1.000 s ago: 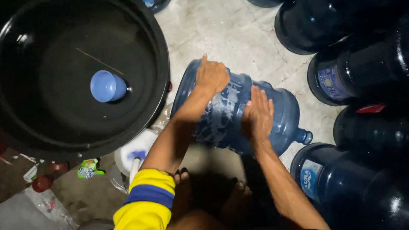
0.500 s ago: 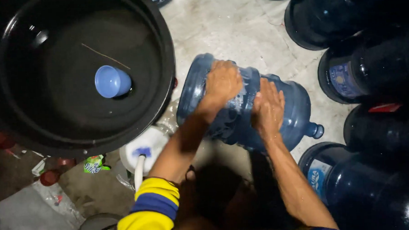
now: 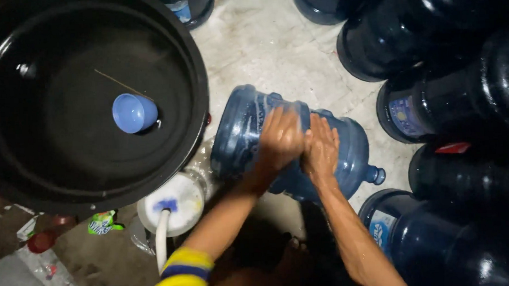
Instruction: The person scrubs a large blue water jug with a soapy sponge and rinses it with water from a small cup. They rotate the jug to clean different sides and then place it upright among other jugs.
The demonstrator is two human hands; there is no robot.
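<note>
A big black tub [image 3: 18,168] stood on the floor [image 3: 262,47], with a small blue cup [image 3: 133,113] inside it. Right of the tub, a blue water jug [image 3: 240,132] lay on its side. Dark jugs [image 3: 431,35] stood right of it. Both hands pressed flat on the jug, left hand [image 3: 281,139] blurred, right hand [image 3: 321,146] beside it, fingers spread open, gripping nothing.

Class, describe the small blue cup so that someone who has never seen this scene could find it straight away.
Start at the big round black tub filling the upper left of the view. Inside it, right of centre, the small light-blue plastic cup lies tipped on its side. Unlike the large dark-blue water jugs standing on the floor to the right, it is small, pale and open-mouthed.
</note>
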